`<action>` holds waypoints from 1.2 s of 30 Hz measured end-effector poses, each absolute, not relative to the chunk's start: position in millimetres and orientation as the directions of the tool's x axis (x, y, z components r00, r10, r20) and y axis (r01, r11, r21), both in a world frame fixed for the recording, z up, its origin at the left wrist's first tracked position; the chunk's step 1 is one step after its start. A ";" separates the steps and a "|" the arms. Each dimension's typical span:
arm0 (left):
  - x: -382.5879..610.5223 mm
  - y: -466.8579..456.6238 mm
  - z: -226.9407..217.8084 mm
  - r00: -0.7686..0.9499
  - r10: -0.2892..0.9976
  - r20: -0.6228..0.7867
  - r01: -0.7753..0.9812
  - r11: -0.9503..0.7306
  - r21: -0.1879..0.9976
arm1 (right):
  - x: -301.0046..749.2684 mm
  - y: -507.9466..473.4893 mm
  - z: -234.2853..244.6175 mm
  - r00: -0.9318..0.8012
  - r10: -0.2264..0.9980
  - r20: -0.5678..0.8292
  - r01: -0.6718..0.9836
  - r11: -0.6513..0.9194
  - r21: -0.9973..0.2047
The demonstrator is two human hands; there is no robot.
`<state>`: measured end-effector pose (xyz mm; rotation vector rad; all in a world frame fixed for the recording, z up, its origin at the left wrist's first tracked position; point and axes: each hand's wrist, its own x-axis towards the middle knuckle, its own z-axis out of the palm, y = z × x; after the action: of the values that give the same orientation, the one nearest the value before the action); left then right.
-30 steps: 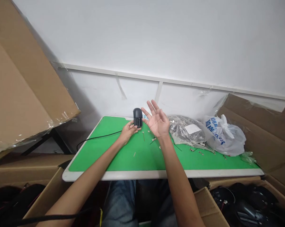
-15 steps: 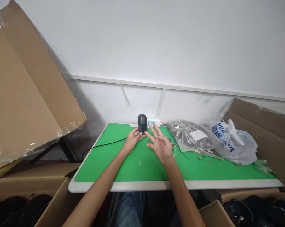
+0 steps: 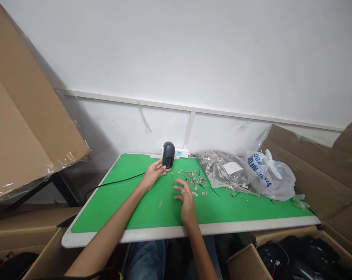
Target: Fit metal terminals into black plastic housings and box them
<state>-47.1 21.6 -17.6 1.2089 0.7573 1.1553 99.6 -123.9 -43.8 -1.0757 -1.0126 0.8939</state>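
Observation:
My left hand (image 3: pixel 154 173) is closed on a black rounded housing (image 3: pixel 168 151), held upright above the far part of the green table. Ribbed slots that look like a battery compartment face me on the housing's lower half. My right hand (image 3: pixel 185 196) hovers nearer to me, fingers spread and slightly curled, with nothing visible in them. Just beyond its fingertips lies a small metal contact with a thin wire (image 3: pixel 172 179). A loose heap of similar metal contacts (image 3: pixel 195 179) lies on the green mat (image 3: pixel 146 210) to the right of that.
A white power strip (image 3: pixel 182 153) sits at the back edge. Further right are a clear bag of metal parts (image 3: pixel 222 167) and a tied white plastic bag (image 3: pixel 271 175). A black cable (image 3: pixel 114 182) crosses the left side. Cardboard boxes (image 3: pixel 246 264) with black parts stand below.
My right hand has drawn back from the housing towards me, and its fingers have curled. The heap of contacts is now uncovered. My left hand still holds the housing; the view has shifted.

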 end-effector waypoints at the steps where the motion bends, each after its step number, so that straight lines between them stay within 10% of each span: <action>1: -47.3 21.7 -17.5 0.283 0.951 0.123 -0.271 -0.044 0.962 | 97.3 -123.7 -41.2 0.298 0.934 0.198 -0.066 0.227 -0.972; 36: -45.0 21.0 -15.2 0.306 0.945 0.116 -0.271 -0.030 0.962 | 101.5 -138.3 -37.3 0.252 0.940 0.231 -0.158 0.275 -0.948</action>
<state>-45.0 21.0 -15.2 1.2017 0.7437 1.1344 101.5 -138.3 -37.3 -0.9857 -1.0153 0.9403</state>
